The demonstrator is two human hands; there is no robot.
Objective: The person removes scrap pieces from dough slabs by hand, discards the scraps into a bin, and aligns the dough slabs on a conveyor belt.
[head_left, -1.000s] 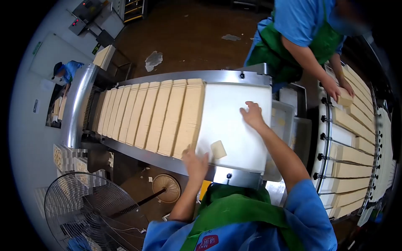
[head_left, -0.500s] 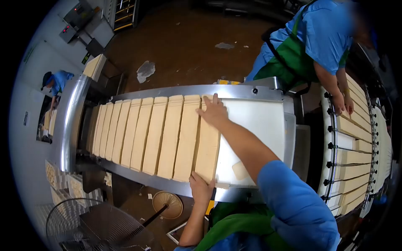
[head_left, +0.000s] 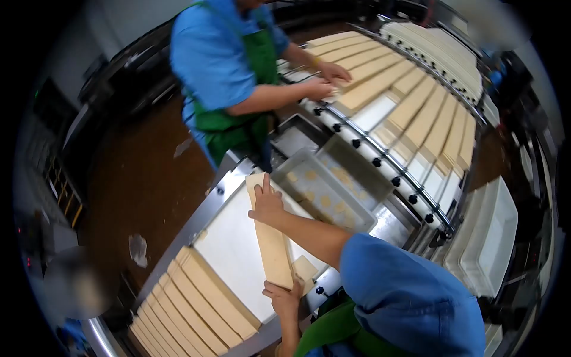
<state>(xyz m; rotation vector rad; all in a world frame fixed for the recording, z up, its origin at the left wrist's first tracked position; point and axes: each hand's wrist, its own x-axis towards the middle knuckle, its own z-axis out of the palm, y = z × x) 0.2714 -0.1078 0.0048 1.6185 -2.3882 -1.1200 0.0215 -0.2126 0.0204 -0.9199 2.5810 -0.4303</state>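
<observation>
A long pale-yellow slab (head_left: 270, 247), dough-like in look, lies crosswise over the white belt (head_left: 229, 253) between my hands. My right hand (head_left: 267, 205) is wrapped round its far end, thumb on one side and fingers on the other. At the near end, my left hand (head_left: 286, 298) grips the slab's end. Beside the near end lies a small flat pale piece (head_left: 304, 269). A row of similar slabs (head_left: 208, 291) rests on the lower left of the same belt, apart from the held one.
Beyond the belt's end stand pale trays (head_left: 324, 190) with flat scraps. A second conveyor (head_left: 380, 152), with a bar and black knobs, carries more slabs. A co-worker (head_left: 229, 77) in blue and a green apron works there. Stacked white trays (head_left: 491, 238) stand at right.
The end slab has come away from the row and moved along the belt toward its end, held by both hands. My view has swung right toward the second conveyor.
</observation>
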